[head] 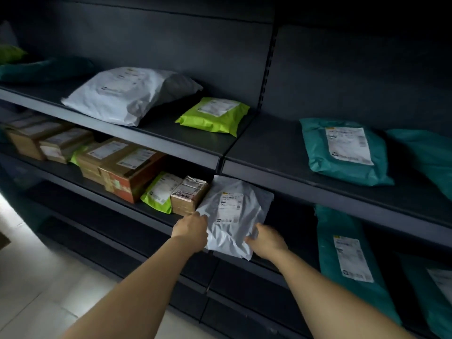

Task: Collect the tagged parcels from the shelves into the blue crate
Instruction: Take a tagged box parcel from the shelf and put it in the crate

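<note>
**Picking a parcel from the middle shelf.** Nearest the viewer, two bare forearms reach forward and down. The left hand (189,232) curls round the left edge of a grey parcel (234,216). The right hand (265,241) pinches its lower right edge, thumb on top. Both hands are thus clamped on the same soft bag, probably because a limp mailer sags if held by one side only.

The parcel lies label-up at the front of the middle shelf (259,264), overhanging the lip where two bays meet. The overhang gives the fingers room beneath it. Just beside its left edge stand a small taped box (188,196) and a lime bag (159,192), so a straight pull toward the viewer should avoid dragging them.

Farther back, on the upper shelf (156,137), a large white bag (122,94), a second lime bag (215,113) and a teal bag (342,150) rest flat, labels showing. The blue crate is out of view, so the step in hand appears to be lifting off.
</note>
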Tool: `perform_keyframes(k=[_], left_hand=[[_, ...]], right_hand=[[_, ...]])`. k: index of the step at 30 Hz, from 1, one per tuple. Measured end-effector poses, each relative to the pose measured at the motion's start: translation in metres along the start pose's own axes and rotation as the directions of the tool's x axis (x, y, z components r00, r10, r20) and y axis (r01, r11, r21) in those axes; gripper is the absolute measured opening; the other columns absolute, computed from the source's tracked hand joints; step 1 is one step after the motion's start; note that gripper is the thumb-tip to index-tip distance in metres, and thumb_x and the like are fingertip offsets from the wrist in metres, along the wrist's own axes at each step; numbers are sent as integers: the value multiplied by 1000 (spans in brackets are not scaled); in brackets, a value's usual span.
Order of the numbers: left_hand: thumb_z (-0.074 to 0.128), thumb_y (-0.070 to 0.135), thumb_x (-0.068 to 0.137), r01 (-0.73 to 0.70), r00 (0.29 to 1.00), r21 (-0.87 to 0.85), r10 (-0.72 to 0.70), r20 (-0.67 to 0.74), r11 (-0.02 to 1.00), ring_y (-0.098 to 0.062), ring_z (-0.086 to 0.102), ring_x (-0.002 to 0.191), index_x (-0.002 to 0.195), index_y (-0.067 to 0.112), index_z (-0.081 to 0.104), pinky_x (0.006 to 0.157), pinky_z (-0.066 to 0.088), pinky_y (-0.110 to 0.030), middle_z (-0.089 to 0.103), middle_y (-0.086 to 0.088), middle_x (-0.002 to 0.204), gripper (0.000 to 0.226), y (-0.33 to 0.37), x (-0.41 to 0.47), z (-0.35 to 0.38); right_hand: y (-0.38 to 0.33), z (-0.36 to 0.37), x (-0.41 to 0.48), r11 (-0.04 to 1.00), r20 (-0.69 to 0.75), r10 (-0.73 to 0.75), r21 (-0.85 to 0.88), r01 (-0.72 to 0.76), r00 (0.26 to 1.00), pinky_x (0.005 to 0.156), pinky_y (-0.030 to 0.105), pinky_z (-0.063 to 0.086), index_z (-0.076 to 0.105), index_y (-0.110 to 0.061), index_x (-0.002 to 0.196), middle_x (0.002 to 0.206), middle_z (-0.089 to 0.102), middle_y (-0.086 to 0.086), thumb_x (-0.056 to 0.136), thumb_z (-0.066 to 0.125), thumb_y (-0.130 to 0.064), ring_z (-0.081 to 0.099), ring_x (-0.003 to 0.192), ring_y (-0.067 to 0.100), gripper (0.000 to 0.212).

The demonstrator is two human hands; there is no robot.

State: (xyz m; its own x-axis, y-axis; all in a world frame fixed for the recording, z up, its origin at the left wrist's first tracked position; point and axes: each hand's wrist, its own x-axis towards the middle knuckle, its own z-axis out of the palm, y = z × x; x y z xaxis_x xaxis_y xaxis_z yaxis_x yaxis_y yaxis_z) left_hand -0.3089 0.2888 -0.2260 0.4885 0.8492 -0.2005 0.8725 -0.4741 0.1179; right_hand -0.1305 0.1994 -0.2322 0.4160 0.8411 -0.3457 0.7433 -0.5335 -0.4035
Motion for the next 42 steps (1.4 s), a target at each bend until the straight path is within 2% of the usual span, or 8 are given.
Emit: perform_keyframes(k=[6, 12, 18, 22, 30, 32, 38, 42], left_hand=[[47, 34, 96, 109, 989, -161, -91, 116, 981, -35, 50, 122, 143, 12, 32, 98, 47, -44, 42, -16, 141, 54, -8, 59, 23], [47, 31, 96, 218, 975, -357, -193, 106, 908, -35, 47, 127, 141, 6, 37, 103, 40, -42, 45, -17, 140, 53, -3, 96, 35], [50, 26, 96, 275, 962, -397, -251, 111, 876, -30, 62, 109, 122, 6, 58, 85, 50, -35, 64, -14, 119, 34, 0, 113, 28], [52, 14, 91, 274, 961, -482, -257, 101, 832, -33, 62, 107, 113, 4, 64, 85, 50, -35, 67, -16, 114, 27, -3, 108, 30], [46, -7, 86, 262, 963, -802, -202, 180, 536, -38, 64, 95, 76, 10, 63, 84, 56, -45, 68, -22, 99, 27, -7, 90, 32], [47, -6, 86, 267, 963, -813, -164, 211, 518, -37, 66, 88, 87, 11, 70, 79, 58, -45, 66, -16, 92, 29, -4, 86, 35], [46, -5, 86, 236, 971, -792, -110, 211, 563, -37, 67, 87, 92, 8, 72, 80, 56, -42, 70, -20, 91, 30, 13, 91, 39], [48, 11, 96, 111, 990, -630, -29, 139, 768, -29, 64, 102, 108, 10, 72, 82, 50, -30, 70, -13, 109, 27, 17, 102, 34]], right_hand=[[2, 13, 60, 931, 69, 195, 300, -207, 978, 84, 33, 54, 30, -11, 147, 128, 59, 10, 89, 58, -46, 64, 105, 25, 73], [15, 31, 94, 705, 93, 309, 646, -294, 946, 70, 32, 51, 54, -6, 121, 104, 64, 9, 84, 68, -39, 61, 85, 21, 52], [21, 32, 101, 650, 101, 473, 630, -424, 875, 60, 32, 56, 64, 6, 105, 87, 65, 17, 80, 75, -25, 66, 73, 29, 41], [21, 30, 90, 586, 59, 540, 690, -425, 840, 49, 26, 48, 60, -1, 112, 103, 66, 18, 81, 70, -11, 65, 81, 30, 33], [22, 41, 42, 440, -44, 635, 841, -315, 771, 75, 34, 55, 58, -8, 129, 114, 66, 15, 85, 59, 1, 63, 90, 29, 45], [25, 42, 33, 421, -78, 655, 864, -276, 752, 84, 31, 52, 58, -7, 129, 116, 66, 15, 84, 58, 3, 64, 99, 30, 46], [40, 30, 27, 493, -135, 696, 804, -333, 706, 89, 34, 52, 56, -7, 131, 121, 65, 16, 85, 59, -3, 63, 105, 33, 46], [40, 23, 38, 538, -43, 682, 706, -461, 730, 78, 43, 58, 50, -9, 133, 114, 62, 15, 85, 61, -15, 62, 89, 31, 49]])
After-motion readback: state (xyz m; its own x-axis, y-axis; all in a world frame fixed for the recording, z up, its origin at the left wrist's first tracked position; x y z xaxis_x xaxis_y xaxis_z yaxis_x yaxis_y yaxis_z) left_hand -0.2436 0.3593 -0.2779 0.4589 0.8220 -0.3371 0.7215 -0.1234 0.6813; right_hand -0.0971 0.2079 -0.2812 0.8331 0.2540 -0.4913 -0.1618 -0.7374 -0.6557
